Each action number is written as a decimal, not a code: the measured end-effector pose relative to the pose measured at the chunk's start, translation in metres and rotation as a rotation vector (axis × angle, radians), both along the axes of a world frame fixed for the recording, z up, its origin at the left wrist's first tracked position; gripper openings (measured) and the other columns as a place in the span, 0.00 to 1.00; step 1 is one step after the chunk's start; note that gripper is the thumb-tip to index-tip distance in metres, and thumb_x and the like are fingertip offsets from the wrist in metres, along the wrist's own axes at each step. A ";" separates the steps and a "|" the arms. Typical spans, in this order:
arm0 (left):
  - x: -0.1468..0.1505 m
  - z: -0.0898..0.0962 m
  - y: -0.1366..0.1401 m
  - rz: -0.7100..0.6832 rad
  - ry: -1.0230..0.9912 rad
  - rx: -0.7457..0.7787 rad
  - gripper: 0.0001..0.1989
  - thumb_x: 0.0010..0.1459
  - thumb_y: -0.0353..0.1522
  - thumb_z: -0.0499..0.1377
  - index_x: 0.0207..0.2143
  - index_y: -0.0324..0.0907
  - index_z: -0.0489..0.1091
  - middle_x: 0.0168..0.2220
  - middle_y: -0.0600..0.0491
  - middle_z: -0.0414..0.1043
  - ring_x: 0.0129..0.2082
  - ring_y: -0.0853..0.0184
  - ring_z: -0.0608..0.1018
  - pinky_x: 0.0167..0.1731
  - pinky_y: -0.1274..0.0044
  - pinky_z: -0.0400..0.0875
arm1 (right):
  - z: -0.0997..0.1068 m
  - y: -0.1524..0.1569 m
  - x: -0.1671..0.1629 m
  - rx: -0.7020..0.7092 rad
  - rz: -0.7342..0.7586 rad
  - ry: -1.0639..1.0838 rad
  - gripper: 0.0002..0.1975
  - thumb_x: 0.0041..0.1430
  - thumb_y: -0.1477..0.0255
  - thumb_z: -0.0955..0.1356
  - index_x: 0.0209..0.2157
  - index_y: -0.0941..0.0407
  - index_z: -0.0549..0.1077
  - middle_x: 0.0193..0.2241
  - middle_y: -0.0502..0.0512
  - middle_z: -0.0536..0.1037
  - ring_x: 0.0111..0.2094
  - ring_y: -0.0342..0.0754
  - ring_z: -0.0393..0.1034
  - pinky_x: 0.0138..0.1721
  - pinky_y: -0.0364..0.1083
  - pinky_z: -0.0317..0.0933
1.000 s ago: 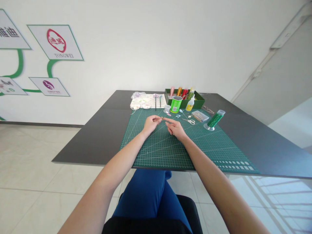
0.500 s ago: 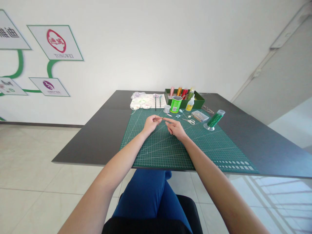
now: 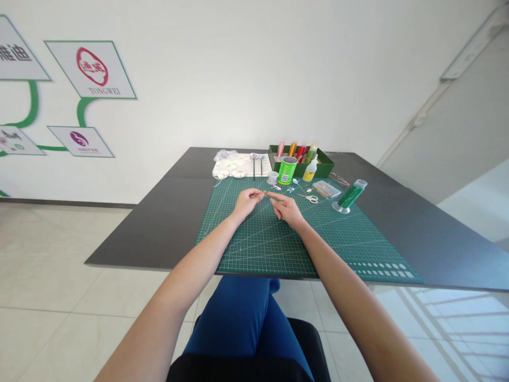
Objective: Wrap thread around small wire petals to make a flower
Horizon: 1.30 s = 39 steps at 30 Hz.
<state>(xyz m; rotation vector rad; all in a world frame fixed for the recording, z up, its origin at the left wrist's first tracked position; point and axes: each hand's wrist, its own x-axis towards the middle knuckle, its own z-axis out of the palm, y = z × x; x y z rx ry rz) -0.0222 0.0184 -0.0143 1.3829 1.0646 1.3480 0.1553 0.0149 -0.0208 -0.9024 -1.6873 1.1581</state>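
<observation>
Above the green cutting mat (image 3: 258, 244), my left hand (image 3: 247, 200) is closed in a pinch of thumb and fingers. Between its tips is a tiny dark piece (image 3: 265, 192), too small to name. From the other side my right hand (image 3: 288, 208) meets it, index finger reaching to the left hand's fingertips and the other fingers curled in. Whatever the right fingers grip is too small to make out. White-handled scissors (image 3: 312, 199) lie just beyond the right hand, close to several small pale leaf-like pieces (image 3: 295, 181).
Behind the hands stand a bright green can (image 3: 287, 171), a glue bottle (image 3: 310, 168) and a dark green box (image 3: 327, 165) holding coloured thread spools. A green thread spool (image 3: 350, 196) stands at right, beside a clear case (image 3: 326, 189). White pads and bags (image 3: 238, 165) lie at back left.
Both hands stay in nearly the same place. The fingertips have shifted very slightly around the small piece.
</observation>
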 end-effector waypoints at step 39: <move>-0.002 0.000 0.000 -0.031 0.006 0.008 0.13 0.52 0.38 0.68 0.31 0.37 0.75 0.21 0.56 0.68 0.18 0.74 0.65 0.21 0.79 0.60 | -0.001 0.000 -0.001 -0.021 0.014 0.010 0.34 0.60 0.56 0.67 0.59 0.65 0.72 0.09 0.41 0.64 0.10 0.38 0.50 0.15 0.39 0.46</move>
